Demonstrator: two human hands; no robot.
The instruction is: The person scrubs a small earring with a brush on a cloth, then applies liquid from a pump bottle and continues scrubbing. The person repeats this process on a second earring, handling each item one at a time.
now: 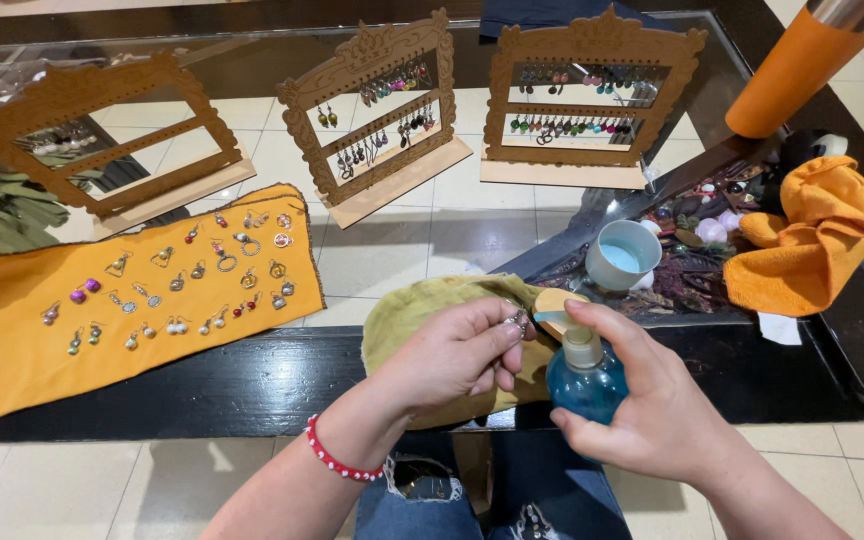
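My left hand point(457, 355) pinches a small silver earring point(518, 320) just in front of the nozzle of a blue pump spray bottle point(585, 380). My right hand point(642, 400) grips that bottle, index finger on its cream pump head point(564, 305). Both hands hover over a yellow-green cloth point(407, 310) at the glass table's near edge. A red bead bracelet point(332, 460) circles my left wrist.
An orange cloth point(12, 350) carries several earrings at left. Three wooden earring stands point(377, 110) stand on the glass table point(452, 230). A light blue cup point(622, 255), an orange rag point(812, 240) and an orange bottle point(797, 65) sit at right.
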